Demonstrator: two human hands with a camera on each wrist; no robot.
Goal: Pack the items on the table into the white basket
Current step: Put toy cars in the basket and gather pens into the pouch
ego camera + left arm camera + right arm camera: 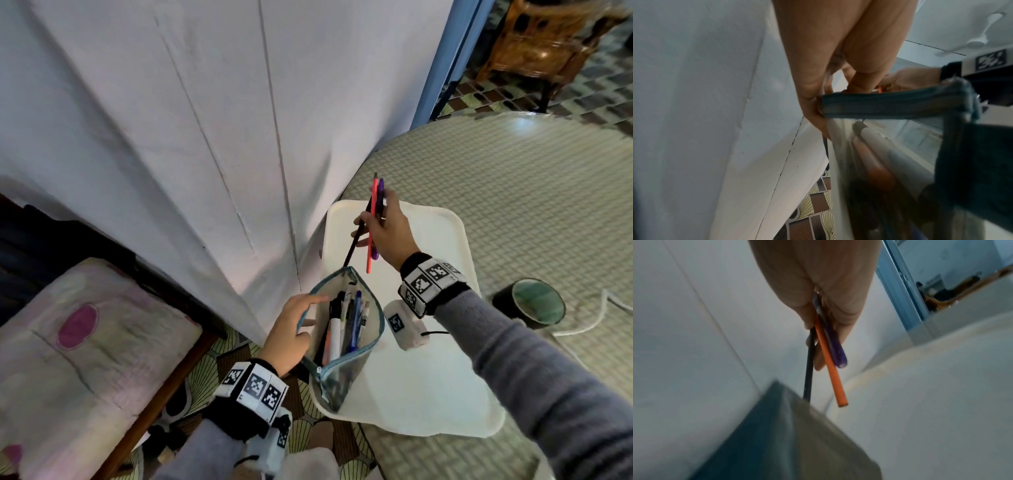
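The left hand [291,334] pinches the near rim of an open pencil pouch [346,342], thumb and fingers clamped on the teal zipper edge so the mouth gapes. The right hand [385,233], above and beyond it, grips three sticks bunched together: a black pencil [352,245], an orange pencil [370,246] and a purple pen [379,205]. The black pencil's lower tip hangs at the far lip of the pouch; the other two end just short of it.

The pouch is soft and part see-through, already stocked with pens, so it will likely sag unless the rim is kept stretched; the rim looks the best place to hold it. The sticks are light, stiff and smooth, and may slide apart in a loose grip; held mid-shaft they should drop in tips first.

Under both hands sits the white basket [455,246], shallow and empty-looking where visible, on a round bench [531,192] covered with a woven-pattern cloth. Right of the right wrist lie a dark tape roll [529,303] and a white cord [589,322]. A white sheet [171,120] hangs to the left, above a patterned floor [233,346].
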